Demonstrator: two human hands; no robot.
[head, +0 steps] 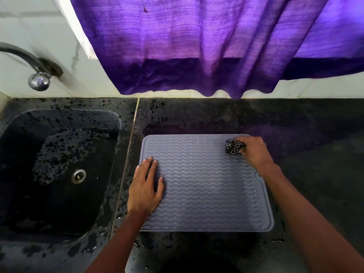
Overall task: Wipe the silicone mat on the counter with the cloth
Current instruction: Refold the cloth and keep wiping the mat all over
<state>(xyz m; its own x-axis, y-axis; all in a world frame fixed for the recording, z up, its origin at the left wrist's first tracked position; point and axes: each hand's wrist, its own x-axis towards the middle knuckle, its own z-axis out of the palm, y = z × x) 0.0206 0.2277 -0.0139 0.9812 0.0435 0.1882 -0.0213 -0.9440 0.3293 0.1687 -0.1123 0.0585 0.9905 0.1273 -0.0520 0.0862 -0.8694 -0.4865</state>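
mat (206, 186) on counter (315, 144), sink (17, 123) left, curtain (197, 46) behind

one grey silicone mat (206, 184) with wavy ridges lies at the centre of the view; one checked cloth (234, 147), bunched, sits at its 1 o'clock corner; two bare hands are on the mat, the left hand (144, 187) flat at 9 o'clock, the right hand (254, 151) at 1 o'clock closed round the cloth; one dark stone sink (116, 123) at 9 o'clock of the view, with one metal drain (78, 175) in it; one tap (31, 64) at 10 o'clock; one purple curtain (197, 46) at 12 o'clock; one dark counter (315, 154)
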